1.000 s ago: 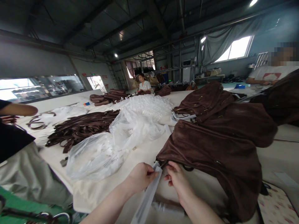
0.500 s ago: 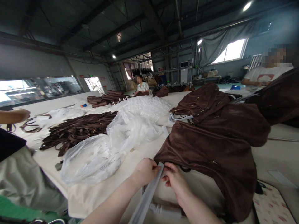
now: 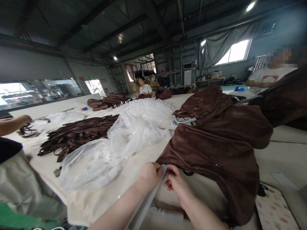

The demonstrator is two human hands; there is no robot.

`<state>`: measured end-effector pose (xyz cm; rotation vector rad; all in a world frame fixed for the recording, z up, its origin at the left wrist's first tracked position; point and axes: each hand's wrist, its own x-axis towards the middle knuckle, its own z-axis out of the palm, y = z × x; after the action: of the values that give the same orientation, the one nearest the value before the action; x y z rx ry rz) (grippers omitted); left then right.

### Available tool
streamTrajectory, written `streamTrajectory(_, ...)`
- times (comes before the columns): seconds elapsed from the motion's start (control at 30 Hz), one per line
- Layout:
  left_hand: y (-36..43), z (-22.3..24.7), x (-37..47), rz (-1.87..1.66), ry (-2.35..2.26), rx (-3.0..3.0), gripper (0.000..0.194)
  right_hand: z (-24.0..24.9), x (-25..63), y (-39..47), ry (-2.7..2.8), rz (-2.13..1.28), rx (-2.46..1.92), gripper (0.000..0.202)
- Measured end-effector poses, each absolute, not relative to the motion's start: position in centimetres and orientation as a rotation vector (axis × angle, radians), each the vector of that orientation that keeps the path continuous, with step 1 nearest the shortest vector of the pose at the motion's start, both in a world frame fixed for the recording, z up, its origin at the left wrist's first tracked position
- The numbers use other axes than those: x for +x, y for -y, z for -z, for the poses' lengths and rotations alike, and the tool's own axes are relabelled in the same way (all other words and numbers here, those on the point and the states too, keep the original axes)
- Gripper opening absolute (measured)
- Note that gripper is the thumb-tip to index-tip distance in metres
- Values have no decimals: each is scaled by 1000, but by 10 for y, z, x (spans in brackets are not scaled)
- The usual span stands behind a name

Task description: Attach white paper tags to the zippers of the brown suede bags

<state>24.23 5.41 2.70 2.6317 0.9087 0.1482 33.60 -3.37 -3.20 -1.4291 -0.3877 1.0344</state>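
A long whitish translucent strip (image 3: 146, 203) runs from the bottom edge up to the near left corner of a dark brown bag (image 3: 203, 153) lying on the table. My left hand (image 3: 150, 175) is closed on the strip's upper end from the left, beside the bag's corner. From the right, my right hand (image 3: 176, 180) pinches at the same end with thumb and index finger, its other fingers curled. A small dark loop (image 3: 188, 172) shows at the bag's lower edge, right of my right hand.
Clear plastic bags (image 3: 93, 164) and a pile of brown straps (image 3: 79, 132) lie to the left. More brown bags (image 3: 242, 124) are heaped behind. A patterned board (image 3: 275, 207) sits at the right. Another person's arm (image 3: 16, 124) reaches in at the left; two people sit farther back.
The view has shifted slightly, so most things appear a little farther left. The other person's hand at the left now holds brown straps up. My hands stay at the strip's end.
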Motion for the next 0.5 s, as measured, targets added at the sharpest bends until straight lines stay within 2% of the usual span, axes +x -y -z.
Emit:
streamTrajectory(0.23,-55,-24,238,-121,-906,2531,30,27,334,35,444,-1117,-1409,34)
streamTrajectory(0.5,-66,-7,234,-294,-864,2383,28,40,338,30,385,-1088,-1423,28)
